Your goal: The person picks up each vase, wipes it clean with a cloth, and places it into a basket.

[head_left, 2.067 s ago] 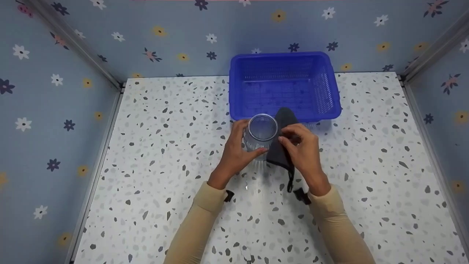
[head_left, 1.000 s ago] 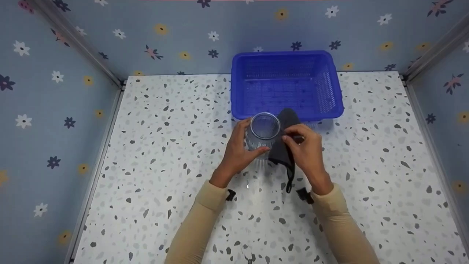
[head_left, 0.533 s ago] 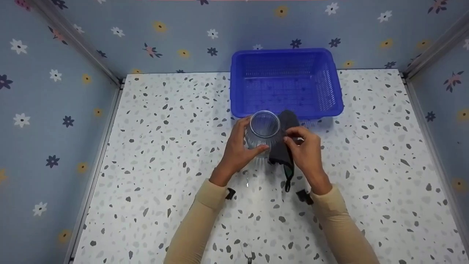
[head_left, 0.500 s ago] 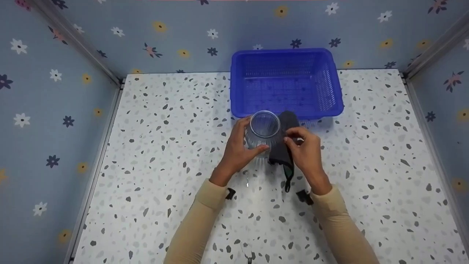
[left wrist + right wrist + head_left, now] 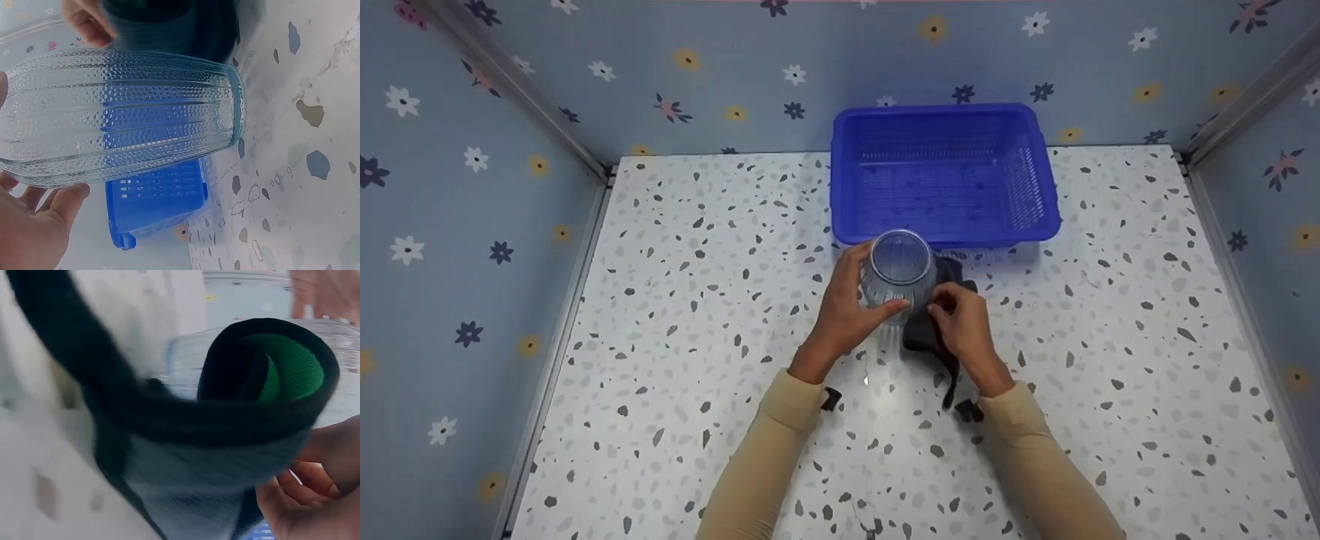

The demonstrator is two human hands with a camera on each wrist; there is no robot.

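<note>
The left hand [image 5: 844, 311] has fingers and thumb clamped round the upright vase [image 5: 124, 112], just on the near side of the basket [image 5: 997, 241]. At its right, the right hand [image 5: 966, 322] pinches the cloth [image 5: 191, 467]. Light, even pressure should suit the ribbed sides.

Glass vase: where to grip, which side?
I'd bring the grip in from the left, around the upper body of the glass vase: it narrows toward its base, so should resist slipping through, and the dark cloth and right hand crowd the right.
</note>
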